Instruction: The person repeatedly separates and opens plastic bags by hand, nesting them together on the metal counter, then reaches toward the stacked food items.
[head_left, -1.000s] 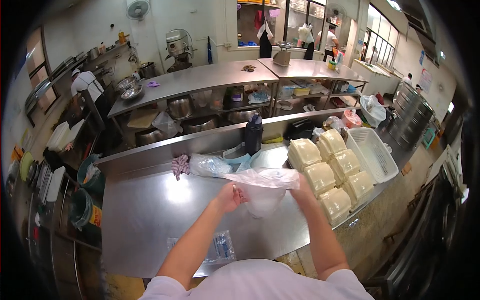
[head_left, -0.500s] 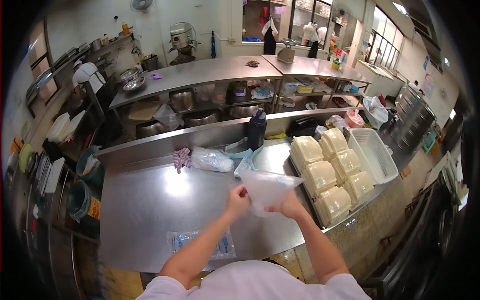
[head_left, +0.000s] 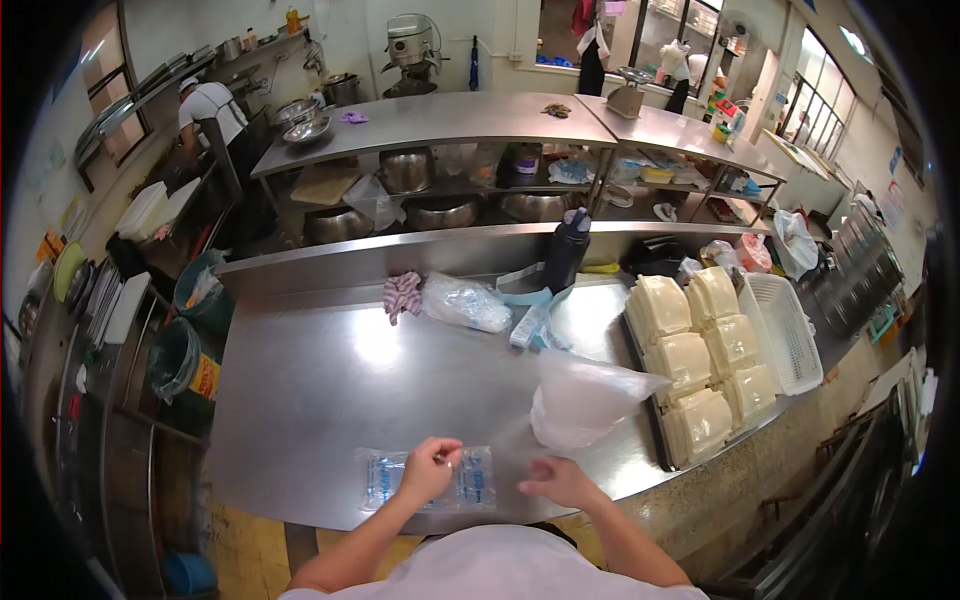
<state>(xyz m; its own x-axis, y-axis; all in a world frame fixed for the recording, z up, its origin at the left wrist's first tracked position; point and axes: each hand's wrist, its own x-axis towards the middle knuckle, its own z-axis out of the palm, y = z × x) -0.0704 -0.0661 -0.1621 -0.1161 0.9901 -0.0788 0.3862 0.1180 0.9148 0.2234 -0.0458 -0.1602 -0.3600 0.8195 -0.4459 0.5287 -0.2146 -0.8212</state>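
My left hand (head_left: 430, 470) is over the flat clear plastic bags with blue print (head_left: 478, 482) at the table's near edge. Its fingers are pinched together, and I cannot make out what, if anything, is between them. To its right, my right hand (head_left: 560, 482) holds nothing, its thumb and fingers apart above the bare metal. Just beyond it a puffed, whitish plastic bag (head_left: 585, 402) rests on the table, free of both hands. Its pointed right corner reaches toward the tray of stacked pale yellow sheets in clear wrap (head_left: 682, 362).
Along the back of the steel table (head_left: 300, 400) are a striped cloth (head_left: 403, 297), a clear bag bundle (head_left: 466, 303), a light blue strap (head_left: 535, 325) and a dark bottle (head_left: 568, 250). A white basket (head_left: 785, 330) stands right. A person (head_left: 215, 115) works far left.
Both hands have let go of the whitish bag, which now rests on the table. They have drawn back toward me, the left one over the printed bags.
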